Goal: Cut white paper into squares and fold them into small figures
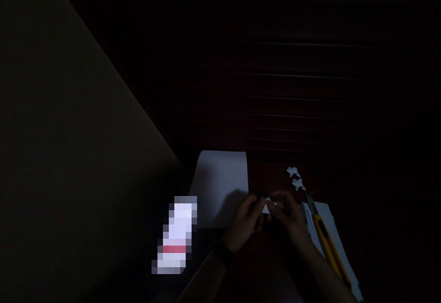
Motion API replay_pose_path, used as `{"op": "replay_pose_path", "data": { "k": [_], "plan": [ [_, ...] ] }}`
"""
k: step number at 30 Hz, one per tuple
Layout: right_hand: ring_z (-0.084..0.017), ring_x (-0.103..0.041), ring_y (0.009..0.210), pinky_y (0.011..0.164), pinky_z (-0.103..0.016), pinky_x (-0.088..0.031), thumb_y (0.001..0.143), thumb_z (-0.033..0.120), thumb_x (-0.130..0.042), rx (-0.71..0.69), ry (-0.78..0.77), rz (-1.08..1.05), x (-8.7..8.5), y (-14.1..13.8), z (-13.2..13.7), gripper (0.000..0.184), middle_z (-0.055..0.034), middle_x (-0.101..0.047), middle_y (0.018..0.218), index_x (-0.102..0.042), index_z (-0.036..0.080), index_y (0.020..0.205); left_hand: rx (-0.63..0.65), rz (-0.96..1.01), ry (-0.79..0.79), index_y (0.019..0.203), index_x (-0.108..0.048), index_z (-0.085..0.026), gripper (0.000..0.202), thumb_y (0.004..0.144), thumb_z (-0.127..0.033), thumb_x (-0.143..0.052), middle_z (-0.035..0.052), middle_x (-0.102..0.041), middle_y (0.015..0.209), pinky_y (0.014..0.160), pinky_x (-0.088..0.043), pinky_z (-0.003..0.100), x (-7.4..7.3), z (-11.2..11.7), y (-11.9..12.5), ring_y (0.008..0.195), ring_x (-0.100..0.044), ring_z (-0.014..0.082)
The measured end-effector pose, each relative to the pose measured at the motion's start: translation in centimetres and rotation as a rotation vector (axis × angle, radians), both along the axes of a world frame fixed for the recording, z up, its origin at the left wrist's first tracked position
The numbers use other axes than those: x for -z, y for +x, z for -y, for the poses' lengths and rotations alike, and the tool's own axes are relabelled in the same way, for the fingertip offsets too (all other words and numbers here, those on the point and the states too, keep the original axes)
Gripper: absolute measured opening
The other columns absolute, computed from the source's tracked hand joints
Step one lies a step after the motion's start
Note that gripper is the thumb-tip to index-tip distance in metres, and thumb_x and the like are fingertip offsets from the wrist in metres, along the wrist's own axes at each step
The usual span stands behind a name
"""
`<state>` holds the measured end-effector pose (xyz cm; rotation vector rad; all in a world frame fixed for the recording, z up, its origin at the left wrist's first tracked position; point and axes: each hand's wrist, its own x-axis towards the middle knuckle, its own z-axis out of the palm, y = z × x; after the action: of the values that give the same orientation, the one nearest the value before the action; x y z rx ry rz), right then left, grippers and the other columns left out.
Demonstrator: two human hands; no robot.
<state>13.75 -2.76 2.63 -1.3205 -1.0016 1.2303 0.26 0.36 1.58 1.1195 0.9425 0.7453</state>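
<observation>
A small piece of folded white paper [267, 207] is pinched between my two hands, over the dark wooden surface. My left hand [246, 216], with a dark band at the wrist, grips its left side between thumb and fingers. On the other side, my right hand [287, 213] has its thumb pressed against the paper, fingers curled behind it. Beyond my right hand lie two small folded paper shapes [294, 172] with pointed corners. Dim light hides the finer folds.
A white sheet [222, 179] lies left of my hands. To the right, a yellow box cutter [325, 238], blade showing, rests on white paper [327, 211]. A bright pixelated object [179, 225] is at lower left. A pale wall [69, 133] slants along the left.
</observation>
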Motion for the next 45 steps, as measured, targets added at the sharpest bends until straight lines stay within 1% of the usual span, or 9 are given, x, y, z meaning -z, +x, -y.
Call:
{"op": "replay_pose_path", "data": {
  "k": [5, 9, 13, 16, 20, 27, 34, 39, 45],
  "plan": [
    [-0.014, -0.056, 0.065, 0.060, -0.025, -0.044, 0.080, 0.031, -0.058, -0.043, 0.029, -0.132, -0.4, 0.2, 0.0, 0.028, 0.0013, -0.059, 0.076, -0.047, 0.026, 0.106, 0.048, -0.007, 0.072, 0.082, -0.053, -0.016, 0.037, 0.084, -0.051, -0.042, -0.0023, -0.050, 0.060, 0.040, -0.028, 0.017, -1.0, 0.3, -0.1, 0.044, -0.040, 0.0059],
    [-0.015, -0.056, 0.069, 0.063, -0.025, -0.043, 0.078, 0.031, -0.060, -0.041, 0.076, -0.091, -0.4, 0.4, 0.0, 0.029, 0.0007, -0.060, 0.077, -0.049, 0.025, 0.104, 0.045, 0.019, 0.174, 0.084, -0.057, -0.015, 0.031, 0.081, -0.045, -0.051, -0.0023, -0.049, 0.063, 0.046, -0.030, 0.018, -1.7, 0.5, 0.0, 0.052, -0.042, 0.0066],
    [-0.017, -0.055, 0.069, 0.063, -0.027, -0.042, 0.080, 0.034, -0.058, -0.086, 0.065, -0.050, -0.3, 0.5, 0.0, 0.028, 0.0002, -0.059, 0.074, -0.049, 0.024, 0.104, 0.056, 0.042, 0.169, 0.078, -0.057, -0.013, 0.030, 0.084, -0.042, -0.049, -0.0014, -0.049, 0.063, 0.047, -0.029, 0.019, -1.6, 0.4, -0.2, 0.052, -0.041, 0.0069],
    [-0.016, -0.053, 0.067, 0.062, -0.027, -0.040, 0.083, 0.036, -0.053, -0.180, 0.055, -0.038, -0.3, 0.6, 0.0, 0.018, -0.0003, -0.057, 0.070, -0.054, 0.020, 0.091, 0.070, 0.060, 0.156, 0.075, -0.057, -0.012, 0.031, 0.084, -0.040, -0.048, 0.0008, -0.053, 0.064, 0.047, -0.029, 0.020, -1.5, 0.2, -0.5, 0.051, -0.041, 0.0072],
    [-0.014, -0.049, 0.063, 0.061, -0.026, -0.036, 0.086, 0.038, -0.048, -0.269, 0.052, -0.019, -0.2, 0.7, -0.1, 0.026, -0.0001, -0.053, 0.065, -0.056, 0.018, 0.072, 0.101, 0.104, 0.117, 0.075, -0.056, -0.012, 0.030, 0.084, -0.040, -0.048, 0.0023, -0.056, 0.063, 0.046, -0.029, 0.020, -1.8, 0.2, -0.6, 0.051, -0.042, 0.0077],
    [-0.010, -0.036, 0.050, 0.050, -0.023, -0.025, 0.082, 0.038, -0.054, -0.154, -0.026, -0.151, 0.3, 0.0, 0.2, 0.029, 0.0041, -0.043, 0.052, -0.053, 0.017, 0.063, 0.021, 0.042, 0.115, 0.071, -0.054, -0.013, 0.034, 0.084, -0.044, -0.047, -0.0037, -0.043, 0.052, 0.043, -0.024, 0.020, -1.3, 0.4, -0.3, 0.046, -0.036, 0.0059],
    [-0.007, -0.024, 0.041, 0.044, -0.023, -0.019, 0.080, 0.042, -0.055, -0.130, -0.102, -0.359, 0.7, -1.2, 0.1, 0.034, 0.0066, -0.035, 0.043, -0.050, 0.017, 0.057, -0.104, 0.124, -0.063, 0.054, -0.045, -0.014, 0.045, 0.081, -0.050, -0.048, -0.0050, -0.036, 0.045, 0.041, -0.019, 0.021, -0.3, 0.7, 0.7, 0.040, -0.030, 0.0045],
    [-0.007, -0.023, 0.041, 0.042, -0.023, -0.020, 0.080, 0.041, -0.055, -0.052, -0.135, -0.464, 1.7, -2.1, 0.0, 0.038, 0.0068, -0.032, 0.044, -0.044, 0.018, 0.052, -0.181, 0.207, -0.156, 0.054, -0.044, -0.015, 0.045, 0.079, -0.052, -0.051, -0.0059, -0.034, 0.045, 0.040, -0.017, 0.021, 0.2, 1.1, 1.1, 0.039, -0.027, 0.0039],
    [-0.006, -0.020, 0.041, 0.041, -0.021, -0.015, 0.077, 0.038, -0.061, -0.010, -0.168, -0.512, 1.4, -2.0, 0.3, 0.034, 0.0080, -0.029, 0.046, -0.042, 0.018, 0.056, -0.147, 0.206, -0.159, 0.054, -0.045, -0.014, 0.046, 0.078, -0.052, -0.051, -0.0060, -0.034, 0.043, 0.038, -0.015, 0.020, -0.3, 1.0, 1.1, 0.037, -0.026, 0.0030]
  ]
}}
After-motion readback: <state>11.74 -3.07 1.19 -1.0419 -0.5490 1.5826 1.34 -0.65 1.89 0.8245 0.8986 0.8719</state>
